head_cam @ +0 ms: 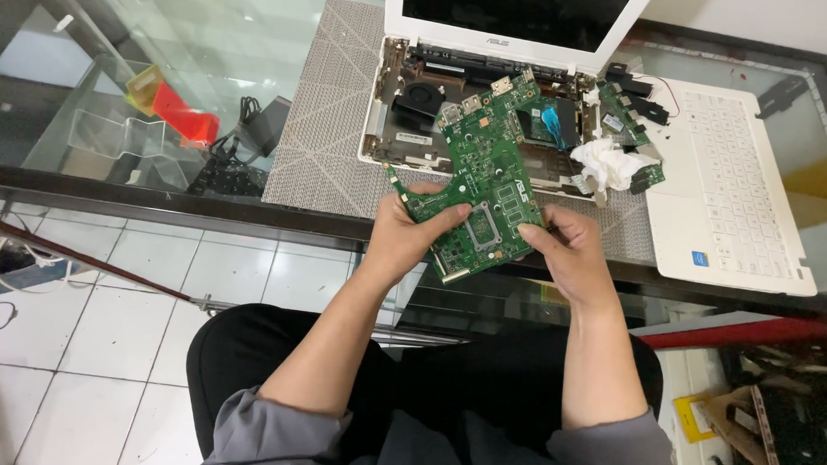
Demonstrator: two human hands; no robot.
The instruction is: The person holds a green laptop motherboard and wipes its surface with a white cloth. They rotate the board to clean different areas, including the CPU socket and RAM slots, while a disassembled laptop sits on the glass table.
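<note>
While both hands grip it, the green circuit board [481, 175] hangs tilted in the air over the near edge of the glass table [207, 24], touching nothing else. Left hand [412, 231] clamps the board's lower left edge, thumb lying across the top face, fingers curled beneath. Right hand [571, 250] pinches the lower right edge, thumb tip on the face, other fingers tucked behind. Just beyond the fingertips sits the opened white laptop base [481, 113] on a grey woven mat [330, 115]; the base holds a black fan [419, 99], a blue-tabbed part [553, 119] and a smaller green board [620, 116]. Its white lid [514, 16] stands upright at the far side. Crumpled white tissue [604, 160] rests on the base's right corner, near the right thumb. Right of that hand lies a detached white keyboard panel [736, 188]. Well left of the left fingers, under the glass: black power adapter [261, 125], red-and-yellow object [170, 105]. Nothing stands between hands and board.
</note>
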